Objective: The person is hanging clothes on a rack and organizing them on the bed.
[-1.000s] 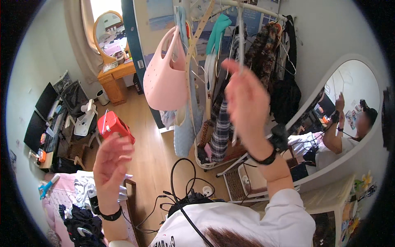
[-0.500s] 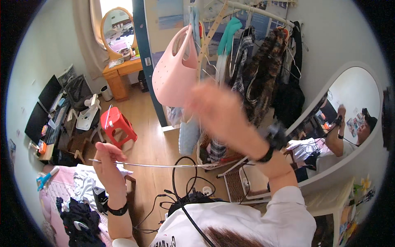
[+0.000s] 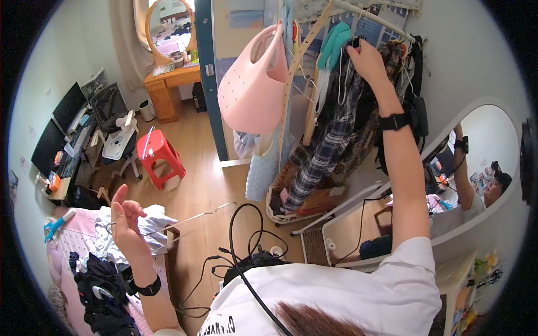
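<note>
My left hand [image 3: 130,224] is over the edge of the bed, index finger raised, with a thin wire hanger [image 3: 207,212] held in it and reaching out to the right. My right hand [image 3: 367,60] is raised to the clothes rack, fingers closed at the top of a white clothes hanger [image 3: 342,89]. Just below that hand hangs a dark plaid shirt [image 3: 328,148]. A teal cloth [image 3: 335,45] hangs to the left of my right hand, and a brown patterned garment [image 3: 386,95] to its right.
A pink bag [image 3: 252,89] hangs at the rack's left end, above a basket [image 3: 274,207]. To the right leans an oval mirror [image 3: 448,224]. A red stool [image 3: 161,159] stands left of centre. Black cables [image 3: 232,246] lie beside me; clothes [image 3: 103,297] cover the bed.
My right hand has gone up and right, from beside the pink bag to the rack. The hanger in my left hand has tilted, and that hand has moved slightly left. The plaid shirt hangs more in view.
</note>
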The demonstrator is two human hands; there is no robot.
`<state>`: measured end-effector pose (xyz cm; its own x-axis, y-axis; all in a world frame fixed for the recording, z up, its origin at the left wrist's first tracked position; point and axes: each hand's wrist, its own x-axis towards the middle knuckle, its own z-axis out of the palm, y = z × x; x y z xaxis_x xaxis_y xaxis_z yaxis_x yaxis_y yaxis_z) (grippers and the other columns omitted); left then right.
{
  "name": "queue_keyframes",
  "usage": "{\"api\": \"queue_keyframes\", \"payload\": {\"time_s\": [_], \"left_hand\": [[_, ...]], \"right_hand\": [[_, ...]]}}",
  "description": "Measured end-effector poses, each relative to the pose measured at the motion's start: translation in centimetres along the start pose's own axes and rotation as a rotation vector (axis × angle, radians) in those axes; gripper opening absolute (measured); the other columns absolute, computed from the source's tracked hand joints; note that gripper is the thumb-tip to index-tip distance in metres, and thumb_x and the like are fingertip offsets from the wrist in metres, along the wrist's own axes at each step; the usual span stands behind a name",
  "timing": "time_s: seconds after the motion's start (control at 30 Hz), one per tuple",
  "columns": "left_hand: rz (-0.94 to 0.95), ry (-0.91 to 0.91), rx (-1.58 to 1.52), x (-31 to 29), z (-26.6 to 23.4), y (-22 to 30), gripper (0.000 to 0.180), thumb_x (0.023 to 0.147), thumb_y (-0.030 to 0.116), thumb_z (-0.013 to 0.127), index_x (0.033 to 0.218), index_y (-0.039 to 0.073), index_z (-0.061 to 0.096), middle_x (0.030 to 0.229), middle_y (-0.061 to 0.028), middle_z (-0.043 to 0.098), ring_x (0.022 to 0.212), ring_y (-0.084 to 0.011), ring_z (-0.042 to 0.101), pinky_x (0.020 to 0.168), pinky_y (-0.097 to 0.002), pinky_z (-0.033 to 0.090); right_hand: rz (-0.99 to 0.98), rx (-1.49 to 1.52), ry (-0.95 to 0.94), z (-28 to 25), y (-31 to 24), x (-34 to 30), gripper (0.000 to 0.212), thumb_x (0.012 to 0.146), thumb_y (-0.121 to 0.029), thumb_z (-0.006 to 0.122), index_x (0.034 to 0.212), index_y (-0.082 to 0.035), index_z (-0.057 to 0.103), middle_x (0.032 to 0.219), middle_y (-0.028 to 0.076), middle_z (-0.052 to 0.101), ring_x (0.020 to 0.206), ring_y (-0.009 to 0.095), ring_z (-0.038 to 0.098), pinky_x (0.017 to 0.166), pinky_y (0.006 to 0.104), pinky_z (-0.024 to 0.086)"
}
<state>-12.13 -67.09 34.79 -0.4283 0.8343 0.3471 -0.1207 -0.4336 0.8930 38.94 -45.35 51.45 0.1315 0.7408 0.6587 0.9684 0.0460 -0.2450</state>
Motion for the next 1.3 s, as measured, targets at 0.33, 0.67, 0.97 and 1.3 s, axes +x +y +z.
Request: {"api": "queue_keyframes", "payload": {"time_s": [0.33, 0.67, 0.97, 1.3], "left_hand": [[-0.122, -0.08, 0.289, 0.1, -2.9, -0.7, 0.033, 0.097, 0.019, 0.04, 0.117, -0.002, 0.055, 0.086, -0.0067, 0.061, 0.078, -0.0122, 0.055, 0.079, -0.0268, 0.043], [-0.403, 0.451, 0.137, -3.2, -17.6, -4.6, 0.025, 0.094, 0.025, 0.052, 0.111, 0.01, 0.062, 0.084, 0.0036, 0.061, 0.08, -0.007, 0.054, 0.071, -0.0264, 0.033], [-0.411, 0.666, 0.22, -8.4, -32.0, -7.1, 0.039, 0.096, 0.034, 0.047, 0.124, 0.008, 0.056, 0.106, -0.0031, 0.063, 0.103, -0.0122, 0.055, 0.092, -0.0341, 0.034], [-0.425, 0.91, 0.44, -15.0, -40.1, -1.6, 0.036, 0.097, 0.029, 0.045, 0.123, 0.009, 0.057, 0.118, -0.01, 0.062, 0.105, -0.0203, 0.056, 0.098, -0.0358, 0.034]], "right_hand": [[0.022, -0.123, 0.053, 2.2, -2.6, 2.7, 0.037, 0.076, -0.015, 0.059, 0.102, 0.011, 0.058, 0.096, 0.032, 0.062, 0.087, 0.046, 0.062, 0.079, 0.0481, 0.051], [-0.167, 0.436, 0.176, -4.7, -0.7, -2.3, 0.04, 0.082, -0.017, 0.058, 0.121, -0.006, 0.058, 0.086, 0.011, 0.07, 0.079, 0.017, 0.064, 0.074, 0.0301, 0.048], [-0.1, 0.155, 0.163, -8.7, 3.7, -19.7, 0.046, 0.096, -0.015, 0.051, 0.14, -0.005, 0.039, 0.106, 0.013, 0.065, 0.096, 0.018, 0.061, 0.085, 0.0291, 0.047], [0.037, 0.278, 0.142, -6.5, 6.6, -31.6, 0.036, 0.09, -0.015, 0.058, 0.124, -0.004, 0.056, 0.118, 0.011, 0.06, 0.103, 0.022, 0.057, 0.091, 0.036, 0.044]]}}
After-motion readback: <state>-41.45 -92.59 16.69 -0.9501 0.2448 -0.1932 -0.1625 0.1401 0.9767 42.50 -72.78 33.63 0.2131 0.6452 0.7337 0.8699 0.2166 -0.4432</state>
